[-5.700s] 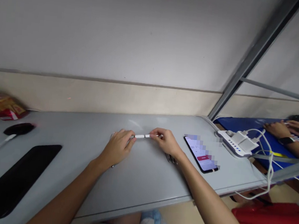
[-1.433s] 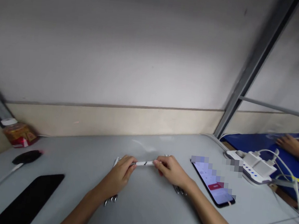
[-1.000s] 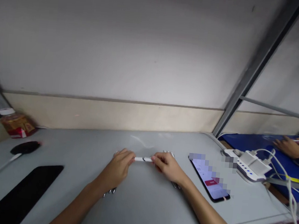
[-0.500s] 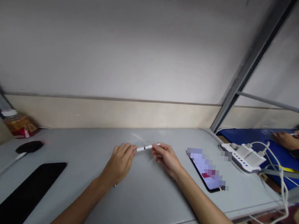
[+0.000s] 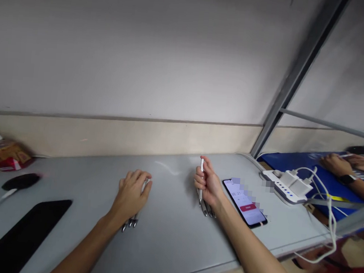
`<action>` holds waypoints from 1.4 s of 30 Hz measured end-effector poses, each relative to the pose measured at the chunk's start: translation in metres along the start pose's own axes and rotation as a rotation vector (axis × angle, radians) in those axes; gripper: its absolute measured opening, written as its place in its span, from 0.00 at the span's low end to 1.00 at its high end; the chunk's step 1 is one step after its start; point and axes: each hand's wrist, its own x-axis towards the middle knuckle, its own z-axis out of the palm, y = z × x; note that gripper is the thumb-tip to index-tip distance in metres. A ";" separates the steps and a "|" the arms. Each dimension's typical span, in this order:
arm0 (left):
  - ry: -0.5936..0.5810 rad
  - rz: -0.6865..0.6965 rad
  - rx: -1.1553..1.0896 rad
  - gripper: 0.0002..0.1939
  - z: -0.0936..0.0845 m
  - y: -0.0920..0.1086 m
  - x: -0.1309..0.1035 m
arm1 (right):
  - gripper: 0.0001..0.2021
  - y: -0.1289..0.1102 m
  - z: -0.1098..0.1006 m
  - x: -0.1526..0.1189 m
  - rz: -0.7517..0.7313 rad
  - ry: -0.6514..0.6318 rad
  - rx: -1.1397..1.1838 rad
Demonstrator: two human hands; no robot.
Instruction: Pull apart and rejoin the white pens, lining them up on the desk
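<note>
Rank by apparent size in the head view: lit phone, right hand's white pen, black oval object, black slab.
Largest to smallest:
Black slab, even cut off by the frame
Lit phone
Black oval object
White pen, partly hidden in the right hand

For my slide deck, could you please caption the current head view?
Right hand grips a white pen near a lit phone; left hand partly covers pens on the desk.

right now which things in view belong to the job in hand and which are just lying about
Seems to belong:
white pen in the right hand
pens under the left hand
more pens by the right hand

Just lying about, it seems:
lit phone
flat black object
capped container
power strip
dark oval object with white cable
</note>
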 end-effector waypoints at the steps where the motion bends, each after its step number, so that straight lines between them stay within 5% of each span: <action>1: -0.013 -0.004 0.011 0.10 0.000 0.000 0.000 | 0.12 0.000 0.000 0.000 -0.003 0.000 -0.008; 27: -0.111 -0.097 0.203 0.12 -0.007 -0.003 -0.001 | 0.18 -0.004 -0.002 0.002 -0.035 0.024 -0.119; 42: -0.130 -0.016 0.229 0.10 -0.008 -0.005 0.001 | 0.19 -0.005 0.000 0.002 -0.019 0.035 -0.121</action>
